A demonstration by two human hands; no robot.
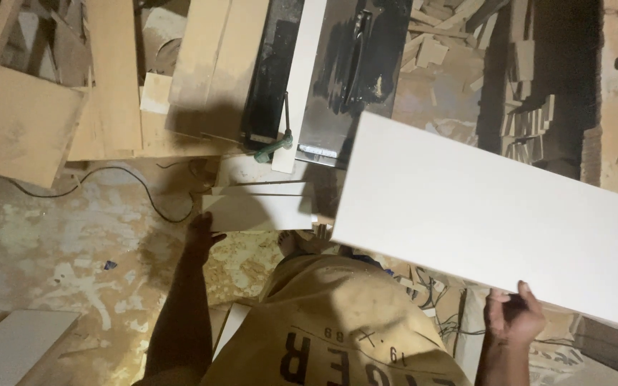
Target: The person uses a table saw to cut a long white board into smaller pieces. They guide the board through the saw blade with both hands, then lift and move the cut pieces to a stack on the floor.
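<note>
Right hand (513, 318) grips near edge of large plain white rectangular board (495, 218), smooth, tilted, held at right above floor; left hand (200, 232) reaches small white panels (255, 207), grip unclear

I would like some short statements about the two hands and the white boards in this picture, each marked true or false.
1. The right hand grips the near edge of the large white board. True.
2. The left hand holds a hammer. False: it reaches down to the small white boards stacked on the floor, and no hammer is in view.
3. A black cable lies on the stained floor left of the small white boards. True.
4. The large white board lies flat on the floor. False: it is held up in the air, above the wood scraps.
5. The green clamp sits on the large white board. False: it sits behind the small boards.
</note>
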